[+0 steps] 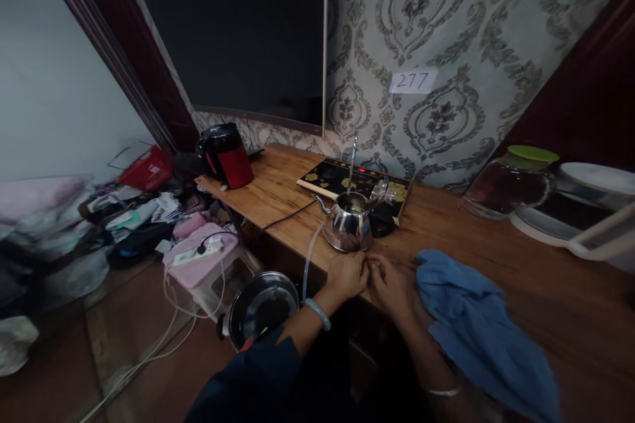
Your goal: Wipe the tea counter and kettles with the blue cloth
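Note:
A shiny steel teapot stands on the wooden table near its front edge, with its lid tilted up at the right. Above its mouth rises a thin, shiny upright piece; whether it is metal or running water I cannot tell. My left hand, a pale bangle on its wrist, is closed at the table edge just in front of the teapot. Beside it my right hand is closed too, its fingertips close to the left hand's. Whatever the fingers may hold is hidden. A blue cloth lies right of my right hand.
Behind the teapot sits a black flowered cooktop. A red and black kettle stands at the left, a glass jug at the right. A clear hose hangs over the edge near a dark pot below. Cords trail from a pink stool.

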Tool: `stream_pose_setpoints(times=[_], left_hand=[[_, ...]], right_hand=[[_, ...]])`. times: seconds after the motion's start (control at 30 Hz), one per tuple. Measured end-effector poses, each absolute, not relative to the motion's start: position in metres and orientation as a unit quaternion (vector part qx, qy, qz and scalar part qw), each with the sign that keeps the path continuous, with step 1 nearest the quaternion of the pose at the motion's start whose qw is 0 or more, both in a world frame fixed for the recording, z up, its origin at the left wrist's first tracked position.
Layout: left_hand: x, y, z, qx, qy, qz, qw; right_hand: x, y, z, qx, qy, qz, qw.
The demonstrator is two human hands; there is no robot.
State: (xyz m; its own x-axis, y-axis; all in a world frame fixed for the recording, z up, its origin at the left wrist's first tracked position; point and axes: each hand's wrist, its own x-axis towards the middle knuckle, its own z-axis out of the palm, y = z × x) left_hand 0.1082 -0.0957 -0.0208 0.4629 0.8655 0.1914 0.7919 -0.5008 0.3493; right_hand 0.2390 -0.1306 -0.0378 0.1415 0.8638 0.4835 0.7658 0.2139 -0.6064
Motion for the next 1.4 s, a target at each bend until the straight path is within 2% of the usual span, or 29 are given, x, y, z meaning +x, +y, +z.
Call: stream_pose_setpoints(times=[0.23, 0.43, 0.57, 0.7, 0.8, 0.93, 1.07, 1.27, 1.4], left_hand=[[0.107, -0.096, -0.02, 0.852, 0.485, 0.161, 0.113], [0.107, -0.097, -0.018, 0.858, 0.48, 0.149, 0.107], [0.106, -0.096, -0.021, 0.861, 0.472, 0.158, 0.102], [0.104, -0.096, -0.024, 0.859, 0.461, 0.194, 0.115], [0.101, -0.095, -0.022, 0.851, 0.449, 0.225, 0.152], [0.099, -0.098, -0.019, 0.833, 0.438, 0.278, 0.195], [0.098, -0.117, -0.023, 0.805, 0.41, 0.342, 0.259], [0.08, -0.171, -0.018, 0.663, 0.333, 0.396, 0.541], [0.063, -0.197, -0.009, 0.521, 0.302, 0.451, 0.659]], right_hand=[[0.243, -0.13, -0.043, -0.631, -0.665, 0.04, 0.397], [0.245, -0.135, -0.037, -0.621, -0.666, 0.082, 0.404], [0.278, -0.157, -0.016, -0.657, -0.643, -0.008, 0.393], [0.337, -0.189, -0.007, -0.733, -0.612, -0.115, 0.272], [0.365, -0.204, -0.02, -0.789, -0.576, -0.093, 0.193], [0.363, -0.205, -0.039, -0.792, -0.586, -0.069, 0.153], [0.346, -0.204, -0.038, -0.784, -0.586, -0.067, 0.193], [0.291, -0.223, -0.017, -0.698, -0.609, 0.059, 0.372], [0.208, -0.222, 0.0, -0.59, -0.668, 0.124, 0.436]])
